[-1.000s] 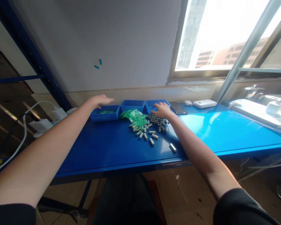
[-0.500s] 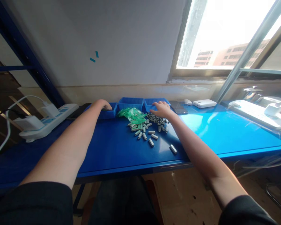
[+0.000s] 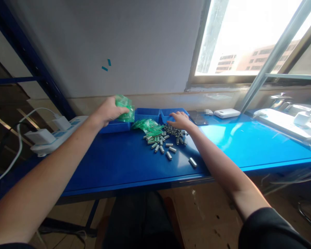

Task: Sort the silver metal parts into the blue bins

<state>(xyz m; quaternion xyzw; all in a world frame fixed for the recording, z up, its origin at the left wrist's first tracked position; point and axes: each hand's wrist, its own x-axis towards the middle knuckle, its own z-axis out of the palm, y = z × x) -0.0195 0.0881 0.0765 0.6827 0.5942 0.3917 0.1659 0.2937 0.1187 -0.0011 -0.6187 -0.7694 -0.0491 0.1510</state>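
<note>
On the glossy blue tabletop (image 3: 114,166), short silvery metal pieces (image 3: 161,149) lie scattered in front of the heap of translucent green plastic packets (image 3: 148,126) and massed at its right. Left of the heap, the left hand (image 3: 109,110) pinches a wad of shiny green packets (image 3: 128,110) above a blue plastic bin (image 3: 115,128). Right of the heap, the right hand (image 3: 180,121) has its fingers loosely spread at another blue bin (image 3: 166,119); contact cannot be told. Behind the heap stands a third blue bin (image 3: 147,112).
</note>
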